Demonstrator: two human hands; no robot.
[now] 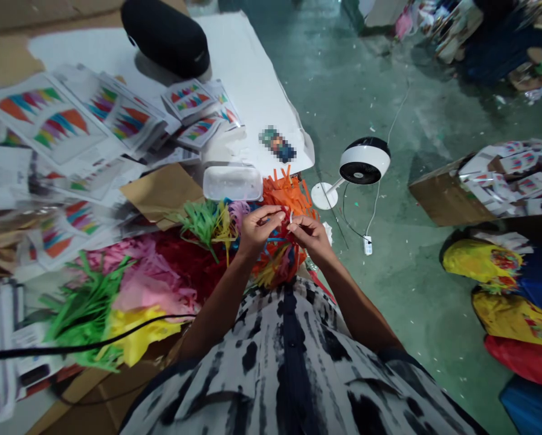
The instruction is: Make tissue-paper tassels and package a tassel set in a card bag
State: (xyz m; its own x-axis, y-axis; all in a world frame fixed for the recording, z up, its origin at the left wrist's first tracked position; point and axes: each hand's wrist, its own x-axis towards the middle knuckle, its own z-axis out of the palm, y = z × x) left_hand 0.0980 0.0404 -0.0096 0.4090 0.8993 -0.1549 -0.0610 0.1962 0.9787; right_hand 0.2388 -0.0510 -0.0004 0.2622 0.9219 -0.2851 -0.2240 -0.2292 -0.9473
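Note:
My left hand is closed in a pinch on a red tissue-paper tassel, held in front of my body. Right beside it, my right hand pinches a thin white string at the tassel. The fingertips of both hands almost meet. Behind them hang orange tassels by the table edge. Green and yellow tassels lie left of my left hand. A multicoloured bunch of tassels shows below my hands, against my patterned shirt.
A clear plastic tub, a black speaker and packets with printed cards are on the white table. A white fan stands on the floor. At right are a carton of packets and yellow bags.

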